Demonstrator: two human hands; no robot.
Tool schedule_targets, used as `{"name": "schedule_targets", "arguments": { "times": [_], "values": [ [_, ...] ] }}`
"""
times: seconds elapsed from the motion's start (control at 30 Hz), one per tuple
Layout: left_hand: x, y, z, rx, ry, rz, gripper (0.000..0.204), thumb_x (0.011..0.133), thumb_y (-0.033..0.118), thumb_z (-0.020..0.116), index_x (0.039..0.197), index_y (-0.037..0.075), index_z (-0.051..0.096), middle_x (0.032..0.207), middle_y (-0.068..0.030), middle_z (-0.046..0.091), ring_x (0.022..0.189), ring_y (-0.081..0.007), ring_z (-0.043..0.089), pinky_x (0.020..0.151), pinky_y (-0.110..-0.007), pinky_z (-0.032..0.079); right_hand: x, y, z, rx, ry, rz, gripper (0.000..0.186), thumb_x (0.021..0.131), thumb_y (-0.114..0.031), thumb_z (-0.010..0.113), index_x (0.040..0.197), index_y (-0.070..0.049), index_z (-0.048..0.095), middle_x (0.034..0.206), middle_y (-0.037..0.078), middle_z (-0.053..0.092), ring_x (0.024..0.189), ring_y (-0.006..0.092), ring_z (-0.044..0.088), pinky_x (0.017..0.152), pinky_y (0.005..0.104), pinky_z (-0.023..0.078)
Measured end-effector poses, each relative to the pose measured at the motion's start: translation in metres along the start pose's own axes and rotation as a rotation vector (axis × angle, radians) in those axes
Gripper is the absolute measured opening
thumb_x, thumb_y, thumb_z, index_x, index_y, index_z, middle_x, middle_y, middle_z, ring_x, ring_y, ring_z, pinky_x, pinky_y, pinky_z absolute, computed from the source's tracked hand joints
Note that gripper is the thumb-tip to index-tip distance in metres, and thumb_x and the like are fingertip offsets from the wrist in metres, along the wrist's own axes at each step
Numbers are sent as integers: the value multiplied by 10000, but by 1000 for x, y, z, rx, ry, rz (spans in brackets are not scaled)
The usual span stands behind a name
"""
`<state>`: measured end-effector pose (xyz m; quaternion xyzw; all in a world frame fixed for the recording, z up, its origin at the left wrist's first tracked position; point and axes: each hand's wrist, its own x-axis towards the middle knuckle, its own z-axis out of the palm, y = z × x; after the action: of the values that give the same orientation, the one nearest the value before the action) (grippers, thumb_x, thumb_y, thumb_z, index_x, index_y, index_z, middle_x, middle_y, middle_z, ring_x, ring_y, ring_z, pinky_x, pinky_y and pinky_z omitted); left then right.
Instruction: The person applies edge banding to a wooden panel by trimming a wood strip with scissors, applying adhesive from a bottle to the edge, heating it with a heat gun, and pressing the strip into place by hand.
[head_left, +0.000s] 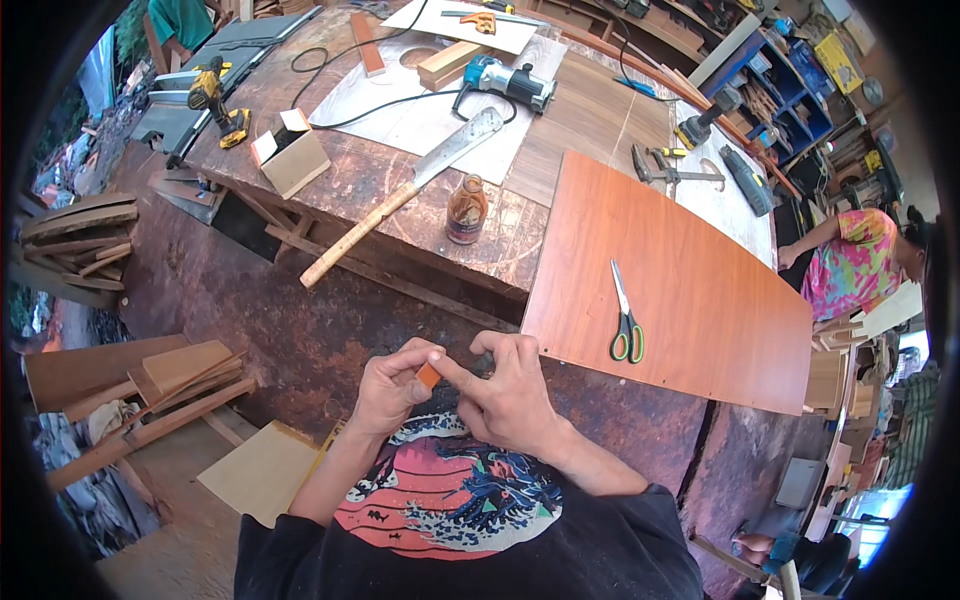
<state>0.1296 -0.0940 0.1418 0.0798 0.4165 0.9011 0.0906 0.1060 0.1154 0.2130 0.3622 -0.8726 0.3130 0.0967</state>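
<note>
A small orange-brown piece of veneer or laminate [428, 376] is pinched in the fingers of my left hand [385, 388], in front of my shirt. My right hand [512, 392] is beside it, one finger stretched out to the piece's upper edge; its other fingers are bent and apart, with nothing visibly gripped. Ahead, a reddish-brown wood-grain sheet [690, 290] overhangs the bench's near edge. On it lie scissors [626, 325] with black and green handles. A brown glass bottle [466, 210] stands at the bench edge, left of the sheet.
The worn bench [350, 170] holds a long-handled blade [440, 160], a blue corded power tool [508, 84], a yellow drill [214, 100], an open small box [294, 162] and clamps [675, 170]. Wood offcuts [150, 385] lie at left. Another person [855, 262] sits at right.
</note>
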Motion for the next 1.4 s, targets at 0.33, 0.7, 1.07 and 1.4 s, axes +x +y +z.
{"name": "schedule_targets", "arguments": {
  "times": [0.33,0.7,1.07,1.4],
  "values": [
    [-3,4,-6,11,14,-26,578,866,233,874,1323,-54,670,1257,-80,628,1150,-167,605,1017,-315,482,-1,1,-5,-76,-6,-13,729,684,-115,750,1391,-269,667,1147,127,506,1051,304,463,897,439,390],
    [-6,0,-2,-58,43,-156,525,896,235,850,1298,-58,681,1280,-78,631,1144,-165,610,993,-303,483,1,-2,5,-38,17,1,708,696,-114,746,1385,-252,667,1155,122,512,1048,305,477,911,440,382],
    [-5,-2,-13,-74,49,-71,574,863,249,877,1302,-63,677,1298,-77,626,1149,-163,612,1006,-304,489,6,-2,-2,-21,15,-1,664,702,-65,727,1344,-231,691,1174,154,513,1073,340,482,935,469,412],
    [-2,-2,-3,-54,107,-104,593,868,256,874,1307,-80,662,1258,-76,630,1144,-168,608,1026,-312,473,-6,-3,12,23,95,71,676,687,-78,727,1348,-213,678,1092,136,516,1027,303,479,883,438,381]
  ]
}}
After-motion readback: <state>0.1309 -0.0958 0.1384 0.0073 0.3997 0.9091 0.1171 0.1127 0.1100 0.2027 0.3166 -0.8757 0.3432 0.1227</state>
